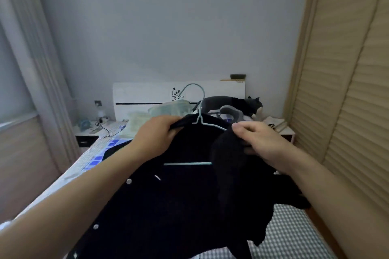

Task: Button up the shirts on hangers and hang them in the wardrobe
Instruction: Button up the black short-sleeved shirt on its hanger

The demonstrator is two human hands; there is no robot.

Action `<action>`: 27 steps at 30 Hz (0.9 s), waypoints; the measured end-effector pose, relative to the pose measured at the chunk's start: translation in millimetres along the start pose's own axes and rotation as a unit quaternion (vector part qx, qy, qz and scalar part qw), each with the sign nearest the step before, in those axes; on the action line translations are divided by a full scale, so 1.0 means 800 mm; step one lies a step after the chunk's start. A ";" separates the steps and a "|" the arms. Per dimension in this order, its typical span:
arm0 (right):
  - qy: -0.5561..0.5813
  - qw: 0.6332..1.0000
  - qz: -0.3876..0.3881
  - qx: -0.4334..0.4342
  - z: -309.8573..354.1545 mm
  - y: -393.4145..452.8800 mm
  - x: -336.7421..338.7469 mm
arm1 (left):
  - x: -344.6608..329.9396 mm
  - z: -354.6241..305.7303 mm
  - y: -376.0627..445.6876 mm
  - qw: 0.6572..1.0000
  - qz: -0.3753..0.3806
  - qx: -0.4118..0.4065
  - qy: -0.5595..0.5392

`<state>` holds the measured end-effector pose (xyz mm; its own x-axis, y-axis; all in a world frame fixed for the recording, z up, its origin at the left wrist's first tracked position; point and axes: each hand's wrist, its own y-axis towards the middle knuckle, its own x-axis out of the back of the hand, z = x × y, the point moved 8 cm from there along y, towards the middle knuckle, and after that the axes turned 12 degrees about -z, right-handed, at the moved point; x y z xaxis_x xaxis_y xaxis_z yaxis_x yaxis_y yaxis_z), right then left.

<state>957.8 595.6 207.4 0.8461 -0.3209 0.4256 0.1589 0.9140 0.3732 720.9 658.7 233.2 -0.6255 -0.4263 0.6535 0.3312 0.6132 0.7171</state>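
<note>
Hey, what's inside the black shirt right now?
A pale blue wire hanger sits inside the black shirt: its hook, right shoulder wire and part of the bottom bar show. Fabric covers the rest.

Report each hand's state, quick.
Left hand: closed, gripping the black shirt at the collar.
Right hand: closed, pinching the shirt's other shoulder by the hanger.
</note>
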 end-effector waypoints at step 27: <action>-0.195 0.941 -0.141 0.239 -0.056 0.017 -0.015 | -0.074 -0.126 -0.123 0.949 0.088 0.152 -0.263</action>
<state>972.8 623.0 170.2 0.5391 -0.6852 0.4897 0.0229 0.5932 0.8047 796.8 556.6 148.1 -0.8722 0.0428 0.4872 0.2945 0.8413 0.4534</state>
